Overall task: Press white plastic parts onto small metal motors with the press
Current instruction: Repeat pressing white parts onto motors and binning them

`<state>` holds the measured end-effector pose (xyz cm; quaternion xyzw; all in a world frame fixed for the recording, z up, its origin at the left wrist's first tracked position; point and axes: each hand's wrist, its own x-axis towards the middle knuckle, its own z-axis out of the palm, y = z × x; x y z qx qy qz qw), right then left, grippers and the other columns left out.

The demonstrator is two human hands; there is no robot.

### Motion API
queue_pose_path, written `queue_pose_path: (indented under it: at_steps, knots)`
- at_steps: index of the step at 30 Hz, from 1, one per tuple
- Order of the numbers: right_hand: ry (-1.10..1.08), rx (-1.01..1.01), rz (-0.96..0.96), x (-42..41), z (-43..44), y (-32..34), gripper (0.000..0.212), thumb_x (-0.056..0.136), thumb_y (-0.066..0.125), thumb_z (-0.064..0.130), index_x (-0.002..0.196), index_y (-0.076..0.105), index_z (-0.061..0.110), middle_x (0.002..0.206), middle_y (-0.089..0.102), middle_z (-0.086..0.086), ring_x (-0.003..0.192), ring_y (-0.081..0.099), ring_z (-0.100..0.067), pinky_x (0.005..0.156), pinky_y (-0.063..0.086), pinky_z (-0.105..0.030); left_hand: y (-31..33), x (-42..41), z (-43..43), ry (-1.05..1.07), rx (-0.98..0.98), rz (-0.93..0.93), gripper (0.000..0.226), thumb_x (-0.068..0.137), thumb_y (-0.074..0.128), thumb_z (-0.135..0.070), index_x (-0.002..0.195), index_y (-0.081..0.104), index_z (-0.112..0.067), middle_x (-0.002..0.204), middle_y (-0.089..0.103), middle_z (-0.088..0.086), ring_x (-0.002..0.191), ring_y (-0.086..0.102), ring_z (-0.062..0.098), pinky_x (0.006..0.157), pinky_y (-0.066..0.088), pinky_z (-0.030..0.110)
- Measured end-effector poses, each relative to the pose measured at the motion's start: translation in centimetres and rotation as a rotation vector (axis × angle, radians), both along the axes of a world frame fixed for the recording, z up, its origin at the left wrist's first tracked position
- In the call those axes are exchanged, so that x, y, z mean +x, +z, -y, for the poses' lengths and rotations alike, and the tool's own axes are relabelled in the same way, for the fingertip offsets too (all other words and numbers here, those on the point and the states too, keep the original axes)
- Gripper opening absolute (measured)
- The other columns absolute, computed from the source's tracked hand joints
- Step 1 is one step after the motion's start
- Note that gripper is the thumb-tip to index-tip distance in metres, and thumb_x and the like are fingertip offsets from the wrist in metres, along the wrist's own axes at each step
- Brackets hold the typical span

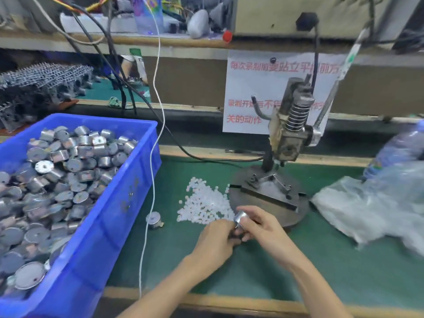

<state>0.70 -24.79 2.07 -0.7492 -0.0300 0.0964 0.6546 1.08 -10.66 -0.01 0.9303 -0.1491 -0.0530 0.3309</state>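
Loading step: right hand point(259, 226) grips a motor point(241, 219), left hand point(214, 241) pinches its near end, any white part hidden; next needs seating it upright under the press point(286, 138).

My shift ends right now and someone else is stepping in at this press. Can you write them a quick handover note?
Right hand: grips one motor, just in front of the press base.
Left hand: fingers curled against that motor's underside; what they pinch is hidden.
Things: white parts are piled on the green mat beside the base, a loose motor lies left of the pile, and the blue bin holds many more motors.
Done: one motor is in hand.
Left: I cannot tell if a white part is on it yet. It is not under the press yet.
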Motion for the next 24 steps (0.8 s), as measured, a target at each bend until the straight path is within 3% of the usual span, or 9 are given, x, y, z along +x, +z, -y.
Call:
queue_pose_path:
  at_steps: [3,6,10,13,16,20,24]
  knots:
    - [-0.044,0.072,-0.017,-0.7,0.5,-0.5,0.019,0.093,0.054,0.005,0.109,0.061,0.014,0.096,0.066,-0.012,0.078,0.071,-0.017,0.063,0.052,-0.021,-0.2,0.1,0.2,-0.032,0.086,0.069,0.008,0.089,0.051,-0.012,0.083,0.054,-0.014,0.087,0.06,0.004,0.087,0.057,0.027,0.069,0.043,0.032]
    - [-0.077,0.02,0.051,-1.4,1.2,-1.3,0.019,0.093,0.055,0.008,0.109,0.061,0.016,0.094,0.065,-0.008,0.072,0.07,-0.018,0.056,0.05,-0.022,-0.9,-0.5,-0.1,-0.013,0.188,0.125,0.009,0.092,0.045,-0.008,0.086,0.043,-0.015,0.095,0.049,0.005,0.092,0.051,0.028,0.069,0.036,0.031]
    - [-0.08,-0.058,0.094,-2.2,0.9,-3.1,0.023,0.092,0.058,0.01,0.115,0.059,0.016,0.086,0.068,-0.001,0.069,0.066,-0.01,0.056,0.044,-0.017,-1.4,-0.5,-0.7,0.004,0.022,0.044,0.014,0.088,0.049,-0.005,0.083,0.056,-0.016,0.085,0.054,-0.003,0.086,0.054,0.02,0.073,0.043,0.032]
    - [-0.065,-0.109,0.128,-2.3,0.6,-4.0,0.025,0.092,0.058,0.009,0.116,0.056,0.017,0.089,0.068,0.001,0.072,0.066,-0.01,0.062,0.044,-0.015,-1.8,-0.6,-1.4,0.005,-0.004,0.138,0.009,0.089,0.058,-0.02,0.082,0.062,-0.024,0.081,0.047,-0.012,0.086,0.041,0.01,0.072,0.029,0.021]
    - [-0.046,-0.212,0.199,-2.0,0.5,-4.4,0.022,0.091,0.059,0.008,0.111,0.06,0.018,0.073,0.065,0.008,0.064,0.062,-0.005,0.063,0.044,-0.013,-2.4,-1.1,-2.0,-0.006,-0.1,0.164,0.007,0.089,0.06,-0.027,0.088,0.067,-0.025,0.088,0.049,-0.012,0.088,0.039,0.007,0.077,0.025,0.017]
    - [-0.061,-0.278,0.295,-1.7,0.0,-4.8,0.023,0.089,0.062,0.005,0.107,0.062,0.019,0.07,0.058,0.014,0.057,0.054,-0.001,0.062,0.043,-0.013,-3.0,-1.5,-2.8,-0.04,-0.161,0.184,0.013,0.087,0.065,-0.023,0.098,0.067,-0.018,0.097,0.054,-0.007,0.097,0.044,0.009,0.091,0.031,0.022]
    - [-0.05,-0.327,0.355,-1.5,-0.2,-5.1,0.023,0.087,0.065,0.007,0.108,0.065,0.017,0.073,0.057,0.014,0.059,0.052,-0.003,0.064,0.043,-0.017,-3.0,-1.7,-3.0,-0.01,-0.206,0.197,0.013,0.083,0.069,-0.02,0.094,0.065,-0.015,0.097,0.055,-0.006,0.098,0.046,0.008,0.091,0.033,0.018]
